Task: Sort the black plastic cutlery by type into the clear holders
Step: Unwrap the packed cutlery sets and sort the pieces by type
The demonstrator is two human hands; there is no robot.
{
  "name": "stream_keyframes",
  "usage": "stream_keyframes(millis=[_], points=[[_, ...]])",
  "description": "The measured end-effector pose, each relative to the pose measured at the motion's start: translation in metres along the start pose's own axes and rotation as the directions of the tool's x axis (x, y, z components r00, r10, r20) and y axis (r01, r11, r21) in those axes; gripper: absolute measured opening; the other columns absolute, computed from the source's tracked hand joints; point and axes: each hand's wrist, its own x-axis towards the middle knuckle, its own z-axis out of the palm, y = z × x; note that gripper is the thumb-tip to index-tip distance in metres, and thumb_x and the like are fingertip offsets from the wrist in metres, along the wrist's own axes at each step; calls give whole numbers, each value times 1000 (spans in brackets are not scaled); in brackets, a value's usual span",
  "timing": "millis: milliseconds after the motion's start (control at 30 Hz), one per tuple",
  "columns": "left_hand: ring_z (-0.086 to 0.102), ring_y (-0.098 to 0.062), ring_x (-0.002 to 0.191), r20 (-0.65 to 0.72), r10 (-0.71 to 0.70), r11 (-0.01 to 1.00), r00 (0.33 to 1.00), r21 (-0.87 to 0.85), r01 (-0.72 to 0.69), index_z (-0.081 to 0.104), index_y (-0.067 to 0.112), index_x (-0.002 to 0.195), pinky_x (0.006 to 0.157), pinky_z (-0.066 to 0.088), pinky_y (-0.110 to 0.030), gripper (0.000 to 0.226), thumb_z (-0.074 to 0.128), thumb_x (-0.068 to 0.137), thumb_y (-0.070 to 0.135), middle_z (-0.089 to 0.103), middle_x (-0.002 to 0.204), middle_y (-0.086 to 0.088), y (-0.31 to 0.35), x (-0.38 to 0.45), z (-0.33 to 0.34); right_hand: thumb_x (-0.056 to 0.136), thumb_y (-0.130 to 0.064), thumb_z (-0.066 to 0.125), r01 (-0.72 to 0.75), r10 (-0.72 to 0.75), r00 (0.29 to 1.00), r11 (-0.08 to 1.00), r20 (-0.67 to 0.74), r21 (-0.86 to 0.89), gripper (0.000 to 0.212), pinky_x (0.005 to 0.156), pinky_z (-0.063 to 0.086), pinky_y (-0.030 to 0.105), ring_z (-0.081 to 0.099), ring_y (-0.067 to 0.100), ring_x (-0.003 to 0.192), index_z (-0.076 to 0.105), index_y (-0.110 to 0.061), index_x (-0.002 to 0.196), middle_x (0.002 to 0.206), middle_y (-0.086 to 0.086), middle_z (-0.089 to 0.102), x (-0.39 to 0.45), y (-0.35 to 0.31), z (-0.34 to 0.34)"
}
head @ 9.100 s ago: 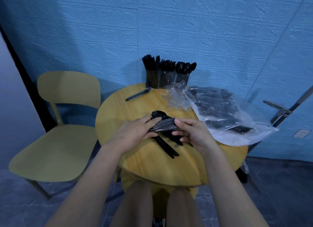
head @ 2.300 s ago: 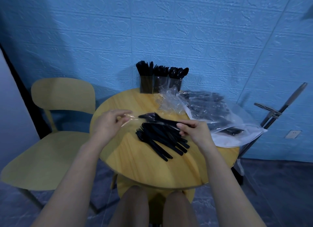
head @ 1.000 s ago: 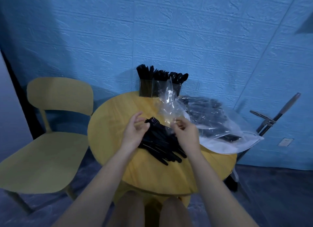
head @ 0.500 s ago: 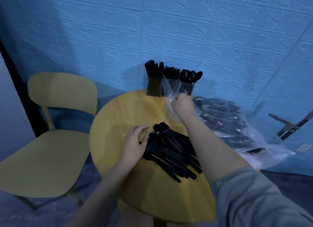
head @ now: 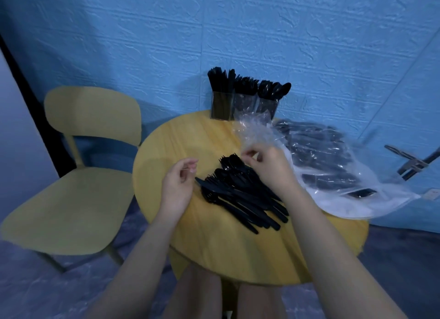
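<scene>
A yellow chair [head: 78, 195] stands left of the round wooden table [head: 214, 252]. The left hand [head: 178, 185] hovers over the table's left part, fingers loosely curled, holding nothing. Just right of it lies a loose pile of black cutlery [head: 240, 195]. At the table's far edge stand 3 clear holders [head: 242, 103], filled. The right hand [head: 269, 166], above the pile, pinches crumpled clear wrap [head: 254, 133]. Farthest right lies a plastic bag [head: 333, 173] of more cutlery.

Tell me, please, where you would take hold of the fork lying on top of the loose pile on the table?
I would pinch the fork just below its tines, coming from above. Its head sticks out bare at the far end of the pile, while its handle runs back in among the others.
</scene>
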Motion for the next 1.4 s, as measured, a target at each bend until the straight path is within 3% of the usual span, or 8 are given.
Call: stream_keyframes(millis=[200, 367, 767, 933, 1000, 1167, 1267, 1400], points=[[58, -3, 95, -31, -58, 997, 998, -52, 56, 62, 20, 104, 77, 41, 0, 25, 48, 95, 1, 62, 103, 8, 0, -16, -5, 87, -33, 66, 76, -59, 987, 991, 149, -112, 32, 87, 44, 29, 49, 11, 96, 66, -19, 115, 106, -5, 58, -59, 7, 32], [54, 7, 90, -57, -61, 993, 997, -109, 54, 64, 18, 105, 75, 39, 2, 19, 52, 95, 6, 60, 99, 14, 4, -30, -3, 82, -20, 73, 193, -218, 973, 948, -76, -253, 20, 77, 52, 39, 59, 23, 86, 74, -13, 101, 91, 2, 69, -68, 9, 41], [59, -3, 97, -76, -13, 986, 997, -164, 0, 64, 18, 104, 88, 45, -10, 17, 51, 96, 11, 65, 103, 6, 10, -41, -5, 86, -15, 68, 35, -61, 894, 997, -444, -66, 13, 69, 50, 27, 63, 21, 81, 76, -10, 95, 86, 2, 73, -70, 4, 37], [68, -5, 89, 133, -112, 890, 985, -428, 159, 61, 15, 117, 75, 54, -19, 24, 48, 98, 22, 71, 101, 2, 21, -51, -3, 87, -19, 68, 45, 47, 932, 969, -360, 242, 17, 78, 41, 4, 59, 0, 85, 75, -14, 102, 95, -3, 71, -71, -15, 34], [68, -10, 96, 252, -128, 840, 959, -487, 239, 57, 15, 121, 74, 54, -19, 29, 50, 96, 27, 71, 106, 1, 24, -56, 4, 86, -17, 69, 61, 48, 945, 945, -323, 320, 17, 80, 40, 3, 57, -5, 85, 74, -15, 102, 95, -6, 69, -73, -24, 35], [69, -14, 92, 230, -142, 772, 963, -583, 253, 66, 12, 101, 79, 55, -21, 13, 56, 94, 15, 71, 96, -2, 33, -61, 10, 83, -12, 71, 154, -47, 958, 916, -282, 371, 20, 83, 45, 10, 59, -1, 91, 73, -17, 102, 95, -8, 66, -81, -36, 42], [70, -16, 91, 238, -180, 751, 954, -594, 290, 67, 9, 99, 79, 57, -24, 13, 55, 94, 10, 73, 97, -4, 32, -61, 5, 84, -18, 71, 128, -57, 977, 927, -205, 351, 19, 77, 44, 11, 59, 2, 86, 73, -17, 102, 94, -9, 65, -86, -33, 36], [71, -19, 87, 182, -277, 736, 943, -591, 331, 65, 7, 102, 72, 58, -25, 13, 55, 95, 12, 73, 96, -9, 23, -56, -13, 81, -36, 72, -36, 25, 990, 997, 140, 75, 28, 78, 44, 19, 55, 7, 92, 70, -21, 105, 100, -7, 63, -93, -17, 18]])
